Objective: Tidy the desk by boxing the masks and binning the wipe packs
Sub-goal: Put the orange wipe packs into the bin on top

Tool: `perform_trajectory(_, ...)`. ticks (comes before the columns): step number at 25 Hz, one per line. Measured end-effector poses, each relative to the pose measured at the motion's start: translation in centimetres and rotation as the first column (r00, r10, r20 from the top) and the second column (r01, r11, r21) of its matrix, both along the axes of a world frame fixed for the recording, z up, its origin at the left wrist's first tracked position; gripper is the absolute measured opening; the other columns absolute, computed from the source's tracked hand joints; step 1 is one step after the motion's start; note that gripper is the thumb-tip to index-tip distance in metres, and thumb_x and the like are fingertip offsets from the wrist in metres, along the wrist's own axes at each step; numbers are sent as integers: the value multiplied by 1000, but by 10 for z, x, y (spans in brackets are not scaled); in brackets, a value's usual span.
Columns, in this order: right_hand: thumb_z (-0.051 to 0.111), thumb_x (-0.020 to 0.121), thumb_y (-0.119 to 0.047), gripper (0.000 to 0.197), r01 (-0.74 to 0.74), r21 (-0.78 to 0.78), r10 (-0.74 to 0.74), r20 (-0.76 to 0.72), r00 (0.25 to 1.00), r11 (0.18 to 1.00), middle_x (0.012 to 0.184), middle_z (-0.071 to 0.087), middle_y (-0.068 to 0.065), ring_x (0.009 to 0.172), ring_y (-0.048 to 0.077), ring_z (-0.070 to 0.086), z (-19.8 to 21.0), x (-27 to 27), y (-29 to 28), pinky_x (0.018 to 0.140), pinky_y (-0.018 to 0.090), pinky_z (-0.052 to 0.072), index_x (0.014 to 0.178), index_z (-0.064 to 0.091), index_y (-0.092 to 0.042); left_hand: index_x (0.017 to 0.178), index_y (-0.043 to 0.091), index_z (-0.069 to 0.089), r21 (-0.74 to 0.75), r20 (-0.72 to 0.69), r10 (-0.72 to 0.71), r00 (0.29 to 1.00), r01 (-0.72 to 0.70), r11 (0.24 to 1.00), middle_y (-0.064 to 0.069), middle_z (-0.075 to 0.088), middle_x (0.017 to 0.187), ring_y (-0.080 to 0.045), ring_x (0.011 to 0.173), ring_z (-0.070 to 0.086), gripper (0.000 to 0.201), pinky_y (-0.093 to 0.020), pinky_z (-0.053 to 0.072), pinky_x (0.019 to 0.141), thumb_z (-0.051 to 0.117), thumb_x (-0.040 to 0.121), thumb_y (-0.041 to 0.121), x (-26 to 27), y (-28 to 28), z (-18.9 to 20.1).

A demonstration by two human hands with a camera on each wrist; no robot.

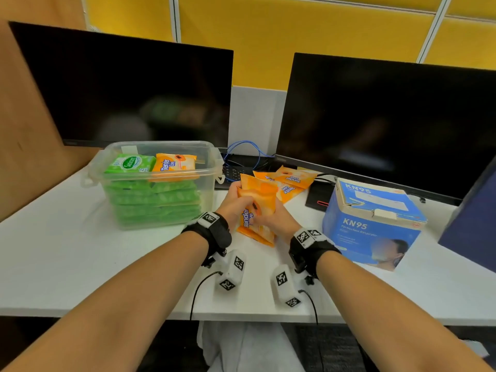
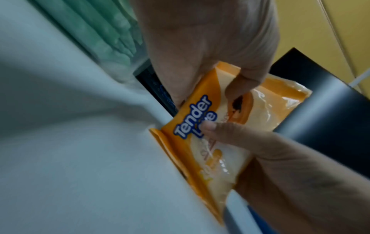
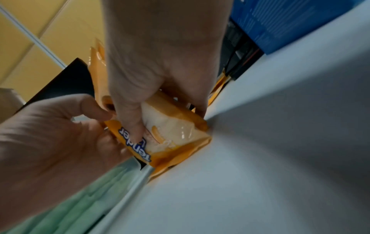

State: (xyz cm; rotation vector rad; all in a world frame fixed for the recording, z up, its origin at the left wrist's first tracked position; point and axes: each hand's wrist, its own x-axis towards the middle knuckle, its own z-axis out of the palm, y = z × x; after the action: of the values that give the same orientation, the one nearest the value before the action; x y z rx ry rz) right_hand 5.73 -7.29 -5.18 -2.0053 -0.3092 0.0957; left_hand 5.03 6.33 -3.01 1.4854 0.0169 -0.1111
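Both hands meet at the desk's middle around a small stack of orange "Tender Love" wipe packs (image 1: 261, 208) standing on edge on the white desk (image 1: 80, 264). My left hand (image 1: 236, 200) grips the stack from the left, its thumb across the front pack (image 2: 192, 114). From the right, my right hand (image 1: 272, 220) grips the same stack (image 3: 172, 131), thumb pressed on the printed face. More orange packs (image 1: 291, 181) lie flat just behind. At the left stands a clear plastic bin (image 1: 214, 167), holding stacked green packs (image 1: 155, 202) and one orange pack (image 1: 174, 165). A blue KN95 mask box (image 1: 375, 226) sits at the right.
Two dark monitors (image 1: 128, 92) (image 1: 389, 124) line the back of the desk. A keyboard (image 1: 233, 173), a blue cable (image 1: 244, 149) and a small black device (image 1: 319, 197) lie between them. A dark blue object (image 1: 477, 224) stands at the far right.
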Motion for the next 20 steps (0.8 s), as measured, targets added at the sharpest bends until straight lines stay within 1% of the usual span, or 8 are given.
perform_trajectory(4, 76, 77, -11, 56, -57, 102, 56, 13, 998, 993, 120, 65, 3, 112, 20, 62, 15, -3, -9, 101, 46, 47, 126, 53, -21, 136, 19, 27, 81, 33, -81, 996, 78, 994, -12, 54, 117, -23, 105, 57, 70, -29, 51, 76, 60, 79, -5, 0, 1, 10)
perform_trajectory(7, 79, 75, -24, 58, 4, 306, 5, -29, 1000, 952, 119, 66, 5, 106, 22, 66, 37, -2, -6, 95, 49, 52, 126, 52, -21, 138, 20, 28, 62, 109, 9, 994, -16, 998, -8, 53, 125, -28, 116, 55, 66, -44, 51, 94, 63, 84, 8, 3, -1, 38)
perform_trajectory(9, 79, 75, -35, 64, 85, 395, -79, -31, 996, 915, 125, 61, 4, 108, 22, 64, 62, -4, -4, 92, 47, 54, 128, 44, -27, 138, 20, 28, 38, 165, 112, 980, -120, 992, -3, 53, 120, -26, 112, 58, 57, -40, 53, 85, 60, 90, 17, 1, -5, 70)
perform_trajectory(11, 76, 79, -29, 66, 23, 465, -30, 6, 1000, 885, 128, 57, 3, 110, 22, 63, 88, -4, 0, 88, 42, 57, 134, 39, -28, 136, 17, 29, -38, 176, 206, 963, -203, 979, -3, 53, 116, -26, 105, 60, 51, -38, 54, 74, 56, 93, 24, 8, 3, 98)
perform_trajectory(13, 72, 83, -18, 63, -51, 550, 44, 26, 999, 834, 127, 57, 4, 109, 23, 64, 111, -8, 13, 81, 36, 59, 136, 40, -26, 136, 11, 33, -237, 119, 278, 953, -245, 940, -13, 58, 122, -30, 103, 63, 54, -44, 56, 77, 58, 91, 28, 19, 22, 117)
perform_trajectory(15, 70, 85, -15, 57, -56, 629, 30, 52, 998, 776, 123, 59, 4, 105, 22, 66, 127, -7, 36, 80, 36, 59, 134, 42, -24, 134, 7, 40, -392, 68, 344, 937, -292, 872, -20, 61, 121, -31, 96, 68, 52, -45, 59, 76, 57, 91, 31, 23, 44, 128)
perform_trajectory(18, 74, 83, -20, 52, -54, 553, -9, 112, 994, 832, 121, 61, 6, 103, 22, 67, 145, -3, 73, 82, 40, 59, 127, 46, -21, 126, 5, 49, -367, 42, 377, 925, -337, 867, -18, 65, 113, -26, 84, 66, 38, -42, 56, 78, 47, 98, 30, 17, 73, 137)
perform_trajectory(20, 77, 79, -24, 47, -28, 395, -9, 92, 996, 918, 117, 63, 9, 100, 23, 68, 163, 3, 88, 82, 41, 59, 118, 50, -19, 126, 3, 50, -303, 46, 397, 917, -366, 880, -18, 65, 114, -30, 88, 66, 38, -46, 56, 81, 45, 99, 30, 18, 95, 137)
